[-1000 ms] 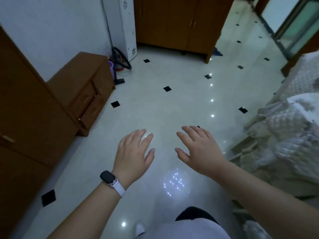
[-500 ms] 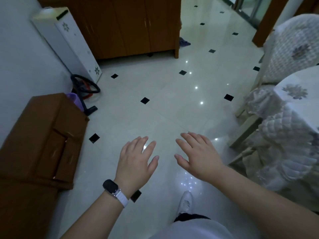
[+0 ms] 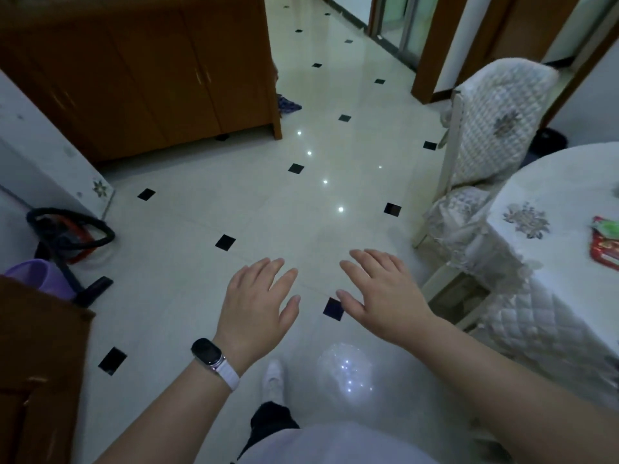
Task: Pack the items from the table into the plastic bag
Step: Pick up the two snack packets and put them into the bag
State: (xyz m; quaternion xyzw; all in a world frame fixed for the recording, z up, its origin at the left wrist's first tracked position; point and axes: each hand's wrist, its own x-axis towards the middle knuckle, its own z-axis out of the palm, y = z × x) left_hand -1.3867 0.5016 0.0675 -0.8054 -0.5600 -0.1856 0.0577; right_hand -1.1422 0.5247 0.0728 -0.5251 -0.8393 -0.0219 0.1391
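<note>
Nearest, at 6 o'clock: pale garment hem, dark trouser leg and one white shoe (image 3: pixel 274 376) on the glossy cream floor tiles with small black diamond insets (image 3: pixel 187 229).

At 7 o'clock: bare left forearm wearing a black-faced wristwatch on a white band (image 3: pixel 214 361). Left hand (image 3: pixel 258 303), palm down, fingers spread wide, holding nothing.

At 5 o'clock: bare right forearm. Right hand (image 3: pixel 385 296), palm down, fingers spread wide, holding nothing. The two hands hover side by side over the floor, apart, touching no item.

At 3 o'clock: round worktop under a white quilted cloth with grey flower motifs (image 3: pixel 549 195), only its left part in view. On it, at the frame's right edge, a red and green foil snack packet (image 3: pixel 604 244), partly cut off; a further scrap of green shows above it, too cropped to identify.

At 2 o'clock: chair in a white quilted cover (image 3: pixel 492 128), drawn up just beside the worktop.

At 9 o'clock: dark vacuum hose coiled beside a purple plastic tub (image 3: pixel 40 276), near a brown wooden drawer unit.

At 11 o'clock: large brown wooden cabinet (image 3: pixel 150 78) against the wall.

At 12 o'clock, farthest: doorway with glass panels.

Plastic bag: not in view.

Progress, as judged: packing not yet begun. Both hands are free, the packet lies on the worktop well to the right of them, and nothing is bagged. Remaining: reach the worktop, find the bag, pack every item.
</note>
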